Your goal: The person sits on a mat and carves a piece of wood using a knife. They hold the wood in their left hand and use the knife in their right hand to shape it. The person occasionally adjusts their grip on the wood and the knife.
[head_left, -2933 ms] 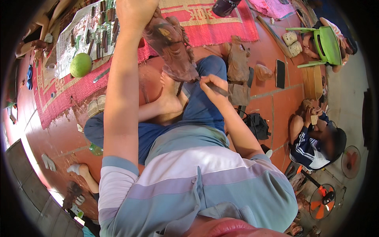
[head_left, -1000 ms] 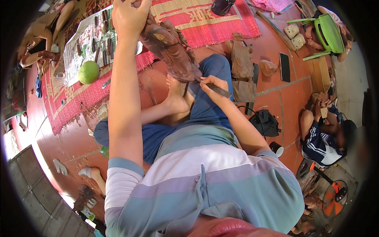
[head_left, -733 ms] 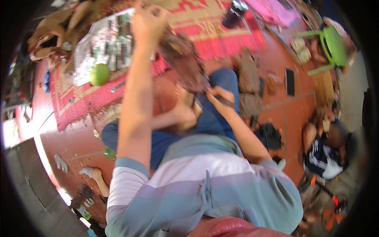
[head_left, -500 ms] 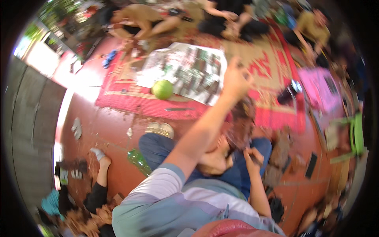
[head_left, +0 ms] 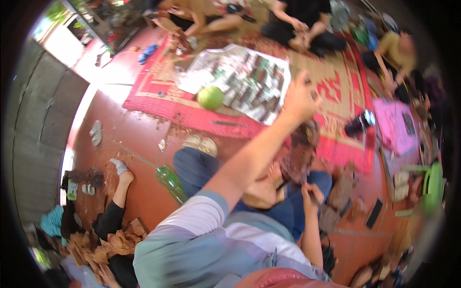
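The person sits cross-legged on the red tiled floor [head_left: 144,139], and the work in hand is a brown, ragged husk-like piece of fibrous material [head_left: 301,154] held up over the lap, above the blue trousers.

Left to right: a green glass bottle [head_left: 171,181] lies on the floor just beside the person's left knee. Beyond it, on the near edge of the red woven mat [head_left: 158,103], sits one round green fruit [head_left: 210,97], touching a spread sheet of newspaper [head_left: 245,79] covered with small dark pieces too blurred to count. The left hand [head_left: 300,98] is raised high, its grip clenched around the top of the brown piece. Below, the right hand [head_left: 312,194] is at the lower end of that piece, its grip pinched around what looks like a thin tool, though blur hides the detail.

Judging from this, the piece appears partly worked and not finished: it is one ragged mass in both hands, and nothing set aside is clearly its product.

Counted: one brown piece in hand, one green fruit, one bottle, one newspaper sheet, one pink cloth [head_left: 394,126] at the mat's right edge, one dark flat phone-like slab [head_left: 374,213] on the floor to the right.
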Available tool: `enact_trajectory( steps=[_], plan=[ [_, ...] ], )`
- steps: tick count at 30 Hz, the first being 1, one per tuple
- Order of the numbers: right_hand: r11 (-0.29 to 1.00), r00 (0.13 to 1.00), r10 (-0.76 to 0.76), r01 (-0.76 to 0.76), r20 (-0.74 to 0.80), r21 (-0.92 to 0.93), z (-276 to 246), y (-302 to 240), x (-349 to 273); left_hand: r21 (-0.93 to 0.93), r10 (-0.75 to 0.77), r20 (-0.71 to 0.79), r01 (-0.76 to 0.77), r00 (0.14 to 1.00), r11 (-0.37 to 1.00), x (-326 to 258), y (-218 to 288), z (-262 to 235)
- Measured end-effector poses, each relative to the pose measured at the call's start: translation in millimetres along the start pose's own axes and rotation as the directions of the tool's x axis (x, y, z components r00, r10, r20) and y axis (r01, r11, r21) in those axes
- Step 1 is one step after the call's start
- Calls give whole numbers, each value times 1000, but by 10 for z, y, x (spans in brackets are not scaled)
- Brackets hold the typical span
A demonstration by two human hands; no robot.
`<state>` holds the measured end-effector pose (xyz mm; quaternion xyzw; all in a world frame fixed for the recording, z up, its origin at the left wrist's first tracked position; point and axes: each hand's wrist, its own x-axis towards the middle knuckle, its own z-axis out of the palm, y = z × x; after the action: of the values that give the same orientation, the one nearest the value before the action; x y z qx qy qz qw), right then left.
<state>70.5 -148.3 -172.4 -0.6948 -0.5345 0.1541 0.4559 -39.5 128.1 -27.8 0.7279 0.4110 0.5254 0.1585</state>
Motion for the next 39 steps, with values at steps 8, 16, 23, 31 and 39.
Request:
enact_trajectory(
  steps=[8, 16, 23, 31, 39],
  plan=[
    [996, 998, 19, -14, -52, 86, 172, 57, -52, 26, 90, 42, -91, 995, 996, 125, 27, -226],
    [994, 997, -26, 34, -78, 100, 123, -27, 104, 75, 100, 58, -104, 993, 992, 63, 22, -191],
    [996, 998, -52, 51, -22, -71, -97, -144, -3, 56, 93, 60, -97, 994, 994, 108, -33, -225],
    [986, 998, 44, -37, -38, 162, -45, -7, -70, 136, 148, 80, -158, 986, 978, 113, -187, -152],
    [982, 988, 120, -104, -101, 155, -3, 51, 82, 80, 124, 123, -134, 985, 988, 163, -121, 1]
  ],
)
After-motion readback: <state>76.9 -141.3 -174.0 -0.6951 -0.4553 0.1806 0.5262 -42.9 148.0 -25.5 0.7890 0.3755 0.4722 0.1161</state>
